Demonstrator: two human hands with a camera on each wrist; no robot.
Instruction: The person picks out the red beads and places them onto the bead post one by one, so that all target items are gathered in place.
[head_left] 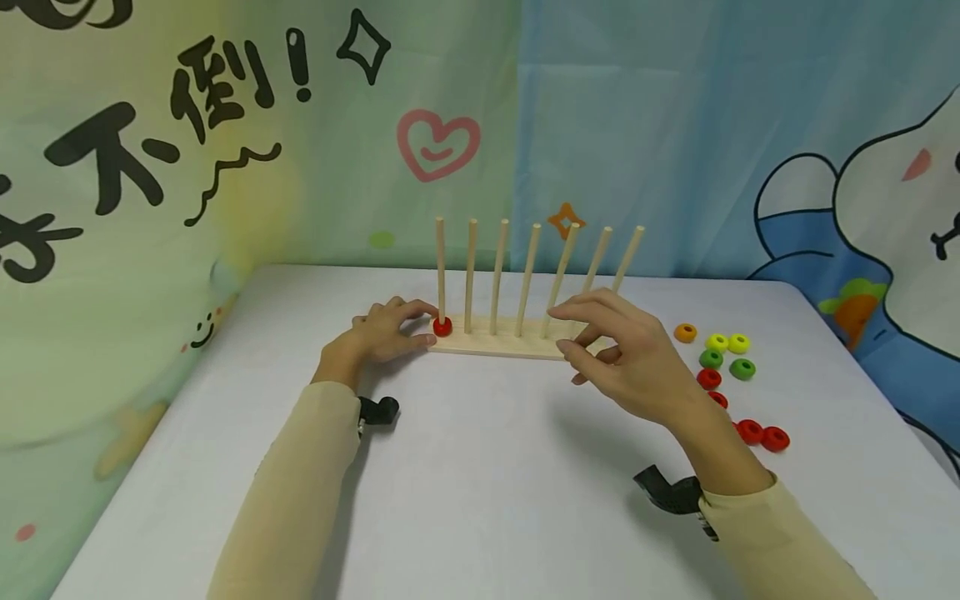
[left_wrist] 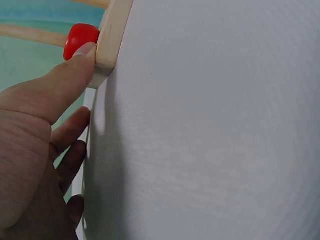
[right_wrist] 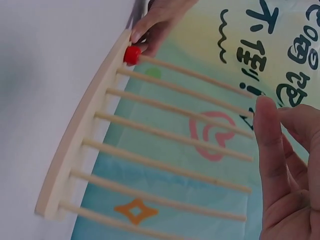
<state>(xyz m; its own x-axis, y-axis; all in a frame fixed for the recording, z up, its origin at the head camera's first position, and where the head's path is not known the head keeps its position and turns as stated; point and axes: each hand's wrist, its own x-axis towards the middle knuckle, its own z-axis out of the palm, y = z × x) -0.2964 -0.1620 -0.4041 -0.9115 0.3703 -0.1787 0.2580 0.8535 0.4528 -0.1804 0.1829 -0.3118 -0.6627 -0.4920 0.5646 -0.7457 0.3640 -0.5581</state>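
Observation:
A wooden peg stand (head_left: 495, 343) with several upright pegs stands toward the back of the white table. One red bead (head_left: 442, 327) sits at the bottom of its leftmost peg. My left hand (head_left: 384, 335) holds the stand's left end, index finger behind and thumb in front. In the left wrist view the thumb (left_wrist: 70, 75) lies against the end of the base, its tip touching the red bead. Over the right part of the stand, my right hand (head_left: 633, 358) hovers with thumb and index finger apart. Nothing shows between them, and its other fingers are loosely bent.
Loose beads lie right of the stand: an orange bead (head_left: 685, 333), two yellow beads (head_left: 717, 342), two green beads (head_left: 742, 369) and several red beads (head_left: 775, 439). My right hand and wrist partly cover some red ones. A printed cloth (head_left: 600, 125) hangs behind the table.

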